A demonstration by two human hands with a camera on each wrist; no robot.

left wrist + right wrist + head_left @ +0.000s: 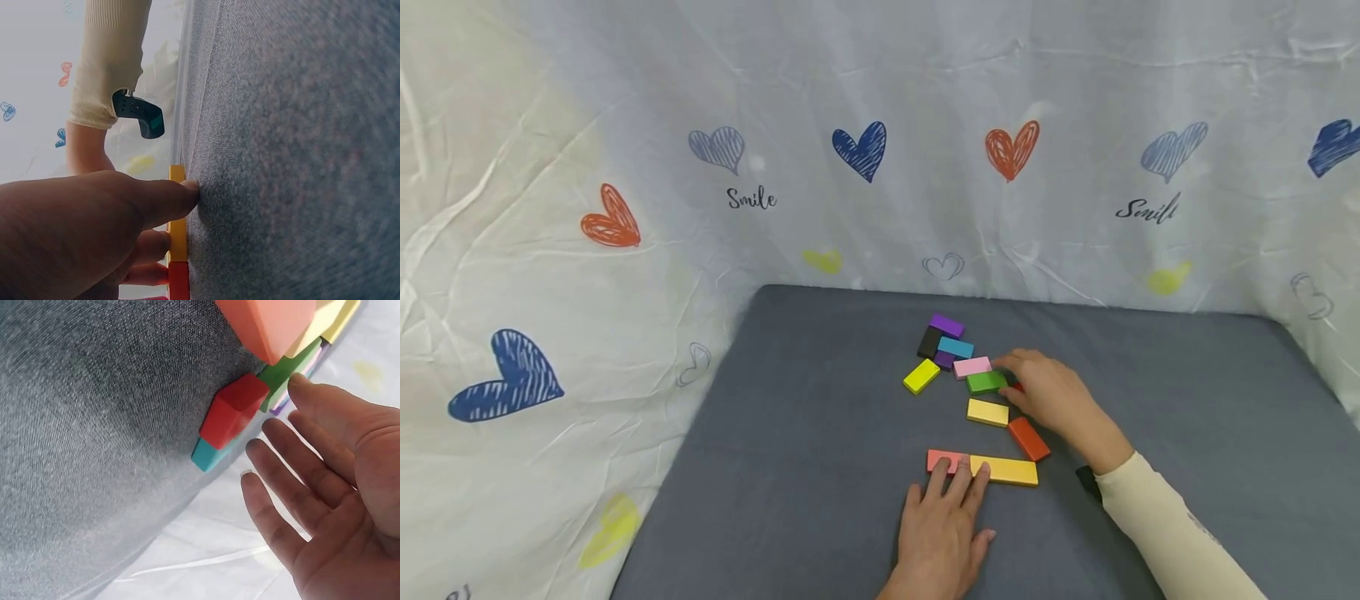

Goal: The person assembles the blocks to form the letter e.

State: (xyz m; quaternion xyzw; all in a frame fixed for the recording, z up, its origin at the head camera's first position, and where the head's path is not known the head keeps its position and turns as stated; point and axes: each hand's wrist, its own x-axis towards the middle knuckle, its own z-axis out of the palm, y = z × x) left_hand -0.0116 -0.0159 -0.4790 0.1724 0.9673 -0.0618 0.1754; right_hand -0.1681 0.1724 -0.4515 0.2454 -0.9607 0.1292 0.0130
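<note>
Fingertips of my left hand (940, 533) rest on a row of two flat blocks, a salmon-red block (933, 458) and a yellow-orange block (1011, 471), joined end to end. In the left wrist view, the thumb lies along the side of that row. Farther off, my right hand (1052, 396) reaches over a red block (234, 412), with fingers spread and nothing held. Its thumb is close to the green block (987, 382), its fingertips beside the pink block (972, 367). In the head view the hand hides most of the red block. A teal block (206, 455) shows behind it.
An orange-red block (1028, 439) and a pale yellow block (987, 412) lie between the hands. Beyond them, a bright yellow block (921, 377), a black block (929, 342), a blue block (956, 348) and purple blocks (947, 325) cluster. Printed cloth (925, 83) hangs behind the grey table (805, 417).
</note>
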